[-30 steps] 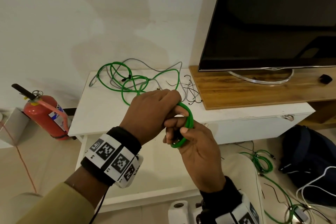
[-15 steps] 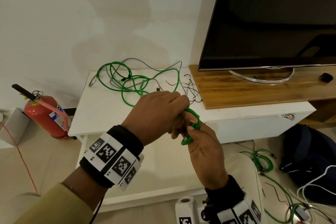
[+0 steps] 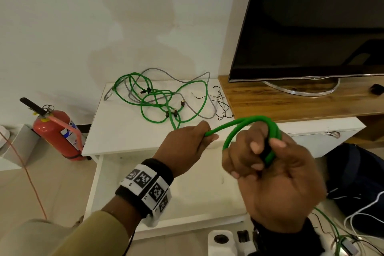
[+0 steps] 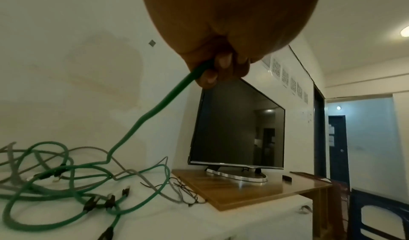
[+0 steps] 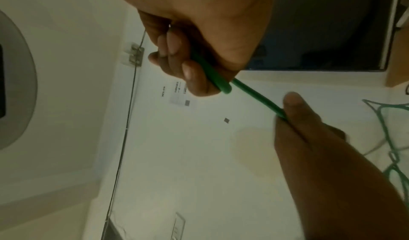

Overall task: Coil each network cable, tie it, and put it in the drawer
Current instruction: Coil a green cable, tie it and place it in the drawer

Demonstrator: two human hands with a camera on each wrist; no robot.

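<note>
A green network cable point(image 3: 241, 125) runs between both hands above the open white drawer point(image 3: 199, 199). My right hand point(image 3: 268, 147) grips a small coil of its loops point(image 3: 274, 131), fingers curled round them. My left hand point(image 3: 199, 133) pinches the strand that leads away from the coil; the rest of that cable point(image 4: 152, 110) trails down to the cabinet top. There it joins a tangle of green cables point(image 3: 158, 100) and a grey cable point(image 3: 187, 81). In the right wrist view the green strand point(image 5: 254, 93) stretches taut from my right hand's fingers to the left hand.
Thin black wire ties point(image 3: 220, 106) lie on the white cabinet top point(image 3: 124, 131) beside a wooden shelf point(image 3: 291, 104) carrying a television point(image 3: 311, 27). A red fire extinguisher point(image 3: 56, 133) stands on the floor at left. More cables point(image 3: 340, 239) and a dark bag point(image 3: 357, 176) lie at right.
My hands were pressed together around the coil; now they have pulled apart, the left moving left along the strand. A length of green cable now spans the gap.
</note>
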